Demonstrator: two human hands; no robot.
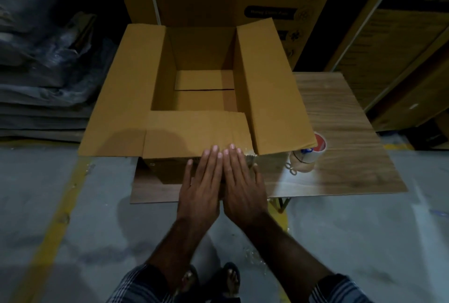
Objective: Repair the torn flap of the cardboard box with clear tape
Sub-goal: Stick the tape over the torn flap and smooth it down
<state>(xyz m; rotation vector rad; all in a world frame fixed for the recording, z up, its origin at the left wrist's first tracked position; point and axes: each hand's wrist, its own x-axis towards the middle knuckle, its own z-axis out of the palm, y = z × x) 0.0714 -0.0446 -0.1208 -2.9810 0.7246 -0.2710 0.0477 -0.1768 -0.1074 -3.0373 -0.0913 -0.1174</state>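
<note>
Both hands, left hand (202, 176) & right hand (239, 176), are pressed flat, fingers together, on near flap (194, 132) of box (201, 69) on table (340, 132). Tape seems laid already; smoothing prob. left. Tape roll (307, 157) set aside.

My left hand (202, 181) and right hand (239, 181) lie flat, side by side, fingers extended, pressing the near flap (194, 132) of the open cardboard box (201, 79). Tape roll (307, 154) stands on the wooden table (340, 120), right of the box.
</note>
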